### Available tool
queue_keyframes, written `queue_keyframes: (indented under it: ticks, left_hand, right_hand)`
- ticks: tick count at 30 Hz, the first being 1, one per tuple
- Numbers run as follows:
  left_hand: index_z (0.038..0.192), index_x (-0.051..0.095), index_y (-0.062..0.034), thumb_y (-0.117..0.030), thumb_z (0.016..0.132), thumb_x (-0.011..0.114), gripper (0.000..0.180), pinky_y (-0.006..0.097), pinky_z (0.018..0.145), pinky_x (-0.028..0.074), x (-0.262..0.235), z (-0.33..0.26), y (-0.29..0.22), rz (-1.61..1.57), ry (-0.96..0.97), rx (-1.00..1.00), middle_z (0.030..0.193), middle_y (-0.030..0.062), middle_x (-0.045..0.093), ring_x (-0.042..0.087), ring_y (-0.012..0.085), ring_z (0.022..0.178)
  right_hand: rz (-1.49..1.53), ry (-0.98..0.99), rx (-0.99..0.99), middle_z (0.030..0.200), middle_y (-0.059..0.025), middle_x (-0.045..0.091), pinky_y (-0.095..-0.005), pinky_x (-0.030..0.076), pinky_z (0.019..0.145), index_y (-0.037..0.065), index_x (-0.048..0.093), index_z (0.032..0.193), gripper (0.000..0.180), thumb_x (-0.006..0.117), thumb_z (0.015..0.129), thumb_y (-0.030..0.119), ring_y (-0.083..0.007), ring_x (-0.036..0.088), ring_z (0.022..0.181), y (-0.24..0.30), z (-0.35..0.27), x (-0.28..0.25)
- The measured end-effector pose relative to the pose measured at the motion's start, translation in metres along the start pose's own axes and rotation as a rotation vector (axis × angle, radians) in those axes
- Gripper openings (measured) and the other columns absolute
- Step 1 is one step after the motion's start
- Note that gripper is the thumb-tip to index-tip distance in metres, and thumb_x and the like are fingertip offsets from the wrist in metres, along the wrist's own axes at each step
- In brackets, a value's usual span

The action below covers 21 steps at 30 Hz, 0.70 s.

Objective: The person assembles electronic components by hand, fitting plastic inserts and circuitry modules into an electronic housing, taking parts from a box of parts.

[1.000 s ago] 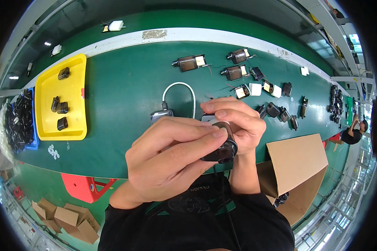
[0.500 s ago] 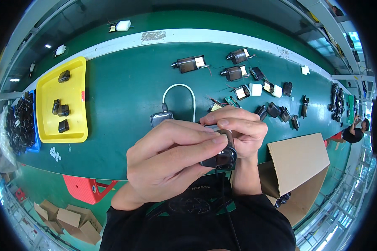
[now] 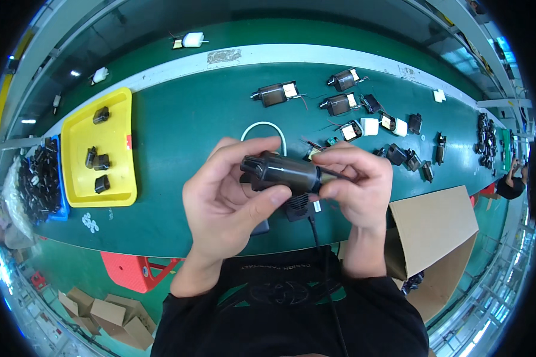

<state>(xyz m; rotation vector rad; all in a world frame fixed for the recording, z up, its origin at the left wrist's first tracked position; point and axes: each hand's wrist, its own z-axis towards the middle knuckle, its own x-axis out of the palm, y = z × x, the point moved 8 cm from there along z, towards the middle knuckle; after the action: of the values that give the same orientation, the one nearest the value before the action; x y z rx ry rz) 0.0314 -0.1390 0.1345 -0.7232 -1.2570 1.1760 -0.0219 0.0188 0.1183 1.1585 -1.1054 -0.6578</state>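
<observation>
Between my two hands lies a dark translucent cylindrical housing (image 3: pixel 289 172), held sideways above the near part of the green workbench (image 3: pixel 178 149). My left hand (image 3: pixel 223 199) curls round its knobbed left end, thumb along the lower side. With fingers pinched, my right hand (image 3: pixel 363 184) grips the right end, where a thin dark strip sticks out. Beneath the housing shows a black vented part (image 3: pixel 299 206) with a black cable (image 3: pixel 315 232) running down over my shirt; what it rests on is hidden. A white cable (image 3: pixel 265 124) loops behind my left fingers.
A yellow tray (image 3: pixel 130 178) with several dark caps stands at left, beside a blue bin (image 3: pixel 62 202) heaped with black parts. Similar housings (image 3: pixel 274 94) and loose parts lie across the far right. A cardboard box (image 3: pixel 438 229) stands near right; a red stool (image 3: pixel 125 271) is below left.
The housing has turned from pointing toward me to lying sideways. My left hand has opened round its end, and the right hand now pinches the opposite end. The view has shifted slightly.
</observation>
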Motion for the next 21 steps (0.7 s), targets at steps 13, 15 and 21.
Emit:
queue_keyframes:
  ticks: [13, 15, 21]
  left_hand:
    - [0.114, 0.049, 0.0104, 0.011, 0.078, 0.065, 0.039, 0.028, 0.085, 0.052, -0.014, -0.011, 0.03, -0.108, -0.086, -0.26, 0.108, 0.023, 0.061, 0.063, 0.0208, 0.097]
    - [0.114, 0.049, 0.0106, 0.01, 0.078, 0.065, 0.039, 0.028, 0.085, 0.052, -0.015, -0.014, 0.032, -0.122, -0.111, -0.274, 0.107, 0.0228, 0.061, 0.063, 0.0207, 0.097]
    - [0.116, 0.048, 0.0118, 0.008, 0.079, 0.066, 0.041, 0.027, 0.084, 0.052, -0.014, -0.012, 0.036, -0.157, -0.174, -0.274, 0.106, 0.0214, 0.062, 0.063, 0.0193, 0.095]
  right_hand:
    - [-0.036, -0.003, 0.389, 0.061, -0.0073, 0.062, -0.0185, 0.042, 0.036, -0.003, 0.062, 0.076, 0.013, 0.069, 0.082, 0.007, -0.0083, 0.058, 0.046, -0.039, 0.004, 0.002]
    - [-0.053, -0.013, 0.392, 0.061, -0.0069, 0.061, -0.0184, 0.042, 0.037, -0.003, 0.062, 0.076, 0.014, 0.069, 0.082, 0.008, -0.0081, 0.058, 0.046, -0.038, 0.004, 0.004]
    - [-0.097, -0.005, 0.457, 0.062, -0.006, 0.061, -0.0188, 0.043, 0.038, -0.003, 0.062, 0.077, 0.015, 0.068, 0.083, 0.01, -0.0078, 0.057, 0.047, -0.041, 0.01, 0.003]
